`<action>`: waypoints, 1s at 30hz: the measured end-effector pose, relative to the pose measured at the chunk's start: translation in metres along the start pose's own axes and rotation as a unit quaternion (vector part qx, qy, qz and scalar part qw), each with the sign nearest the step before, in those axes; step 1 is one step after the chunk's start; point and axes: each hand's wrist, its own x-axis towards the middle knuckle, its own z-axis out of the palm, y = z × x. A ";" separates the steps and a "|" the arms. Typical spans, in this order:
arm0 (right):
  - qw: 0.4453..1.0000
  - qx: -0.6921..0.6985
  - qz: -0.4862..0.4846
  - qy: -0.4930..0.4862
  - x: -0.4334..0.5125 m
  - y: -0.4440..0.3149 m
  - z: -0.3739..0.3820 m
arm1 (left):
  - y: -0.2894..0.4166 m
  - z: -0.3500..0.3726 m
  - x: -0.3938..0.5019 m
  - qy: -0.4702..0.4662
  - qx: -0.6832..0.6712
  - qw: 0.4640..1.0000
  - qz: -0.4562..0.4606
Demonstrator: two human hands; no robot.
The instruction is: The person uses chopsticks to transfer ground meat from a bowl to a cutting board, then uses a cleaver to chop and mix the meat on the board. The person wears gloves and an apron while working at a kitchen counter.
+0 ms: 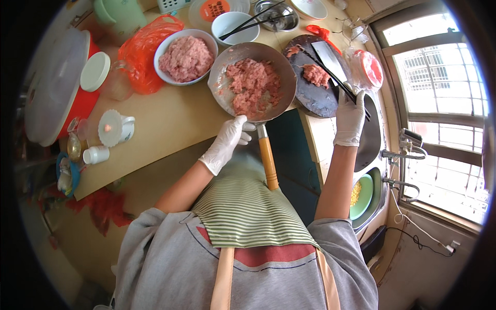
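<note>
My left hand [232, 141], in a translucent glove, grips the near rim of a metal pan [219, 73] beside its wooden handle [267, 159]. Raw minced meat [254, 83] lies in the pan. In my gloved right hand [350, 116] is a pair of black chopsticks [333, 75], held over a round dark cutting board [319, 99]. A small heap of minced meat [316, 74] and a cleaver [329, 60] rest on the board, with a scrap of meat at the chopsticks' far tips. Left of the pan, a white bowl [160, 71] holds more minced meat.
Behind the pan stand a white bowl [236, 19] with chopsticks across it and a steel bowl [288, 23]. A red plastic bag [145, 50], a glass jar [118, 83] and a lidded mug [126, 128] are at left. A sink [366, 149] with taps [403, 155] lies at right.
</note>
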 end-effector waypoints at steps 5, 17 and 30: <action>0.978 -0.174 -0.106 0.040 0.028 -0.026 -0.050 | 0.000 0.002 0.002 0.001 -0.005 1.000 -0.017; 0.914 -0.372 -0.142 -0.082 -0.053 -0.030 0.039 | -0.014 0.034 -0.017 -0.087 -0.055 0.993 -0.050; 0.740 -0.605 -0.084 -0.283 -0.089 0.033 0.081 | -0.021 0.030 -0.033 -0.085 -0.083 0.992 -0.041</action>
